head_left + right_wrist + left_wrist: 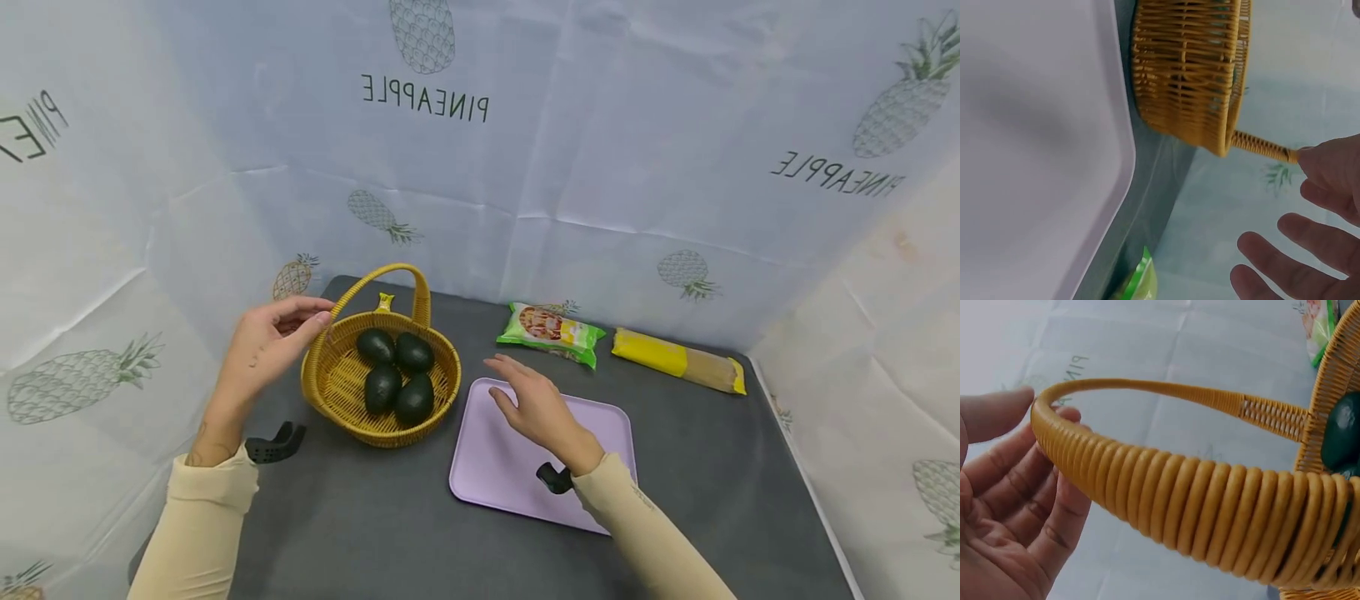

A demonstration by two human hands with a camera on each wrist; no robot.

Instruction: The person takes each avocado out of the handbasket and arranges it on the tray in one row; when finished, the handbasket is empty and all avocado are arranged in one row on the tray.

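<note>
At the left stands a yellow wicker basket [322, 392] with a tall arched handle [1160, 500]. Several dark green avocados [382, 387] lie inside it. My left hand [262, 346] is at the handle's left side, its thumb against the near edge and its fingers reaching behind, in a light pinch. The left palm faces the handle in the left wrist view. My right hand [536, 404] hovers over a lilac tray [487, 467], holding nothing, its fingers spread and relaxed. In the right wrist view the right thumb [1335, 165] overlaps the end of the handle.
Behind the tray lies a green-and-white food packet [551, 333], with a long yellow packet [678, 361] to its right. A small yellow wrapper [385, 302] shows behind the basket. Pineapple-print curtains [600, 167] enclose the dark grey table [360, 517].
</note>
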